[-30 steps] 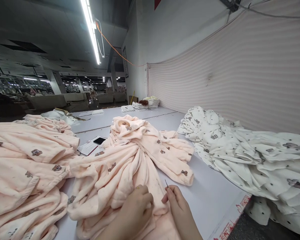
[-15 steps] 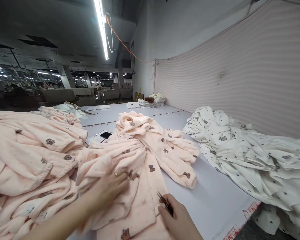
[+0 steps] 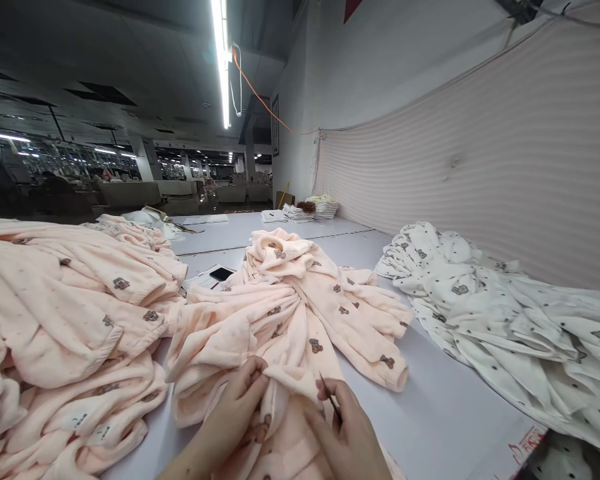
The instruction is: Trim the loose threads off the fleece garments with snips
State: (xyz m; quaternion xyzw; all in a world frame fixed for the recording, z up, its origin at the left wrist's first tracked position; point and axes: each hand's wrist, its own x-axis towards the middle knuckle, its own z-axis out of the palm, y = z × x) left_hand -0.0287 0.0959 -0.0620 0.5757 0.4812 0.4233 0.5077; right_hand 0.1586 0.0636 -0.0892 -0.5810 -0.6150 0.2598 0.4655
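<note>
A pale pink fleece garment [image 3: 325, 313] with brown bear motifs lies spread in front of me. My left hand [image 3: 236, 403] is closed, pinching a raised fold of it between thumb and fingers. In my right hand [image 3: 349, 427] is a pair of dark thread snips [image 3: 329, 395], its slim tips pointing up and away from me. The fingers of that hand are also up against the lifted cloth; whether they grip it I cannot tell. Between the two hands the cloth is drawn up into a ridge.
More pink garments [image 3: 80, 320] are heaped on the left. White spotted garments [image 3: 485, 307] lie piled on the right, over the table's edge. A phone [image 3: 221, 274] rests on papers behind the pink garment. Folded stacks [image 3: 325, 207] stand at the table's [image 3: 420, 413] far end.
My left hand has gone from lying over the cloth to pinching and lifting a fold. My right hand, still with the snips, has come up against that fold. The view has shifted slightly.
</note>
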